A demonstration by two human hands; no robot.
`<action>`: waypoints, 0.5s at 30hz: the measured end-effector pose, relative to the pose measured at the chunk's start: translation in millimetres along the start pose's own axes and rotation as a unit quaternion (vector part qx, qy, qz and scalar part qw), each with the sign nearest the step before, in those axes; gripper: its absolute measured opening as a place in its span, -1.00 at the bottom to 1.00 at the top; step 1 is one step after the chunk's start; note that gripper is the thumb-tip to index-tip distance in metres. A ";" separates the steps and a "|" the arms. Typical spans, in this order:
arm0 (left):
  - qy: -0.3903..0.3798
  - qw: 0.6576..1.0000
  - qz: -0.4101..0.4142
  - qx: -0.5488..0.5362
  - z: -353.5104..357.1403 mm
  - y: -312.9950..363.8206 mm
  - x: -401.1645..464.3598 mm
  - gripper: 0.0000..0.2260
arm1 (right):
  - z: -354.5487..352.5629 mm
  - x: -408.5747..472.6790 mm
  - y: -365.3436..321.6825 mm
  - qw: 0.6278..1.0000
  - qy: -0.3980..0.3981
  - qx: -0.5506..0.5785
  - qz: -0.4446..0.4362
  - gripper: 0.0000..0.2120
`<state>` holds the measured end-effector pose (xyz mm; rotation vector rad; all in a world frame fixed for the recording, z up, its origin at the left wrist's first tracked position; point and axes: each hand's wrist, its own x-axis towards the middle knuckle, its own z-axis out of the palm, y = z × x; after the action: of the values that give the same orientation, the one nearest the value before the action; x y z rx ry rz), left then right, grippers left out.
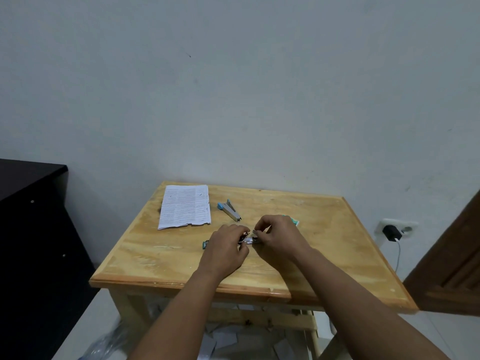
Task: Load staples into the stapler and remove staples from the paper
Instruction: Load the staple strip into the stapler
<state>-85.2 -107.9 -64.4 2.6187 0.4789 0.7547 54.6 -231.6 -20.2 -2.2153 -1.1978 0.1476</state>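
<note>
A stapler (250, 240) with a teal end (205, 244) lies opened in the middle of the wooden table (181, 258). My left hand (225, 249) holds it down, covering most of its body. My right hand (279, 233) pinches a small strip of staples (254, 232) just above the stapler's metal channel. A printed sheet of paper (185, 206) lies at the table's far left. Beside it rests a blue and grey staple remover (230, 210). A teal staple box (294, 221) peeks out behind my right hand.
A dark cabinet (31, 229) stands to the left of the table. A wall socket with a black charger (392, 231) and a brown door (457, 268) are at the right. Paper scraps and plastic lie on the floor under the table (223, 339).
</note>
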 end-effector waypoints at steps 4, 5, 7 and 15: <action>0.002 1.000 0.003 0.003 0.1 0.3 -0.4 -0.67 | -2.1 9.5 -0.9 0.999 0.021 0.006 0.032 -0.94; 0.002 1.000 0.005 0.002 0.1 0.1 -0.4 -0.67 | -3.3 12.5 -0.9 0.999 0.024 0.005 0.044 -0.95; 0.002 1.000 0.007 0.005 -0.3 -0.6 -0.4 -0.67 | -5.5 18.6 -0.8 0.998 0.008 0.002 0.064 -0.96; 0.003 1.000 0.011 0.010 0.5 -1.8 1.4 -0.67 | -8.2 31.9 -1.4 0.993 -0.083 -0.030 0.072 -0.85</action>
<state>-84.3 -105.9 -65.0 2.6452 0.4636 0.7690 75.3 -209.6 -7.0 -2.3807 -1.1410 0.3664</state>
